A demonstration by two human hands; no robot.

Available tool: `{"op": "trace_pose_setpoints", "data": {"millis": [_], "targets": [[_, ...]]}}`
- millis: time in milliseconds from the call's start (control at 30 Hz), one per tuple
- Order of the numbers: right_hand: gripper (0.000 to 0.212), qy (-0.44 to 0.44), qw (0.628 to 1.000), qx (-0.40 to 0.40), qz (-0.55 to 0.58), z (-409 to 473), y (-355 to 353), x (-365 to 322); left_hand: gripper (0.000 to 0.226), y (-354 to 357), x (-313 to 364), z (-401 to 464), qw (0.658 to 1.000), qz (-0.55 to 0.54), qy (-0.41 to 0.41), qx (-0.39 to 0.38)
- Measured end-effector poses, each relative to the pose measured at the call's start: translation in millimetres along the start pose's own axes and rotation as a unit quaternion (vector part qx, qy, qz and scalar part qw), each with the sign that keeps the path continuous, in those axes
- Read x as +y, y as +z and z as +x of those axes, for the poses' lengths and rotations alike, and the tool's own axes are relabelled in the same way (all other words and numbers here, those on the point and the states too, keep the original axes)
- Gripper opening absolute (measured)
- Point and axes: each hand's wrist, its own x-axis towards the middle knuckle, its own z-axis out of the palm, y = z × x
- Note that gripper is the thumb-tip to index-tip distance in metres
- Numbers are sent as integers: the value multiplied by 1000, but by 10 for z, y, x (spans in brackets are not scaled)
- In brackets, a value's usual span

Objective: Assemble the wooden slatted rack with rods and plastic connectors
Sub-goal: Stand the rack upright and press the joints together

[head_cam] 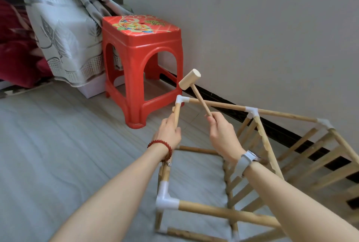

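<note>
The wooden rack (260, 140) lies tilted on the floor, its rods joined by white plastic connectors. My left hand (169, 132) grips an upright rod (176, 114) just below the white corner connector (180, 100). My right hand (222, 134) holds the handle of a small wooden mallet (189, 81), whose head hangs a little above and to the right of that connector. Another white connector (165, 198) joins rods near my left forearm. Slatted panels (314, 156) run along the rack's right side.
A red plastic stool (141, 62) stands just behind the rack, near the wall (252, 27). A grey patterned curtain (64, 27) hangs at the left over dark red bedding (15, 57). Grey wood-look floor (68, 134) spreads to the left.
</note>
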Motion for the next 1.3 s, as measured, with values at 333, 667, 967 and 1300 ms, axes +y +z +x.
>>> {"op": "trace_pose_setpoints", "data": {"millis": [333,667,967,1300], "targets": [[30,-21,990,-95,104,-1110,-417,-275,33,-151,-526,-1226,956,-277,-57,-79],[26,61,918,-233,315,-1118,-331,-624,12,-316,-411,-1338,946,-296,-83,-104],[18,-76,985,-100,115,-1135,-155,-804,10,-295,-499,-1238,956,-268,-79,-91],[41,-213,944,-114,-225,-1185,89,-702,9,-219,-640,-1228,942,-327,-21,-73]]}}
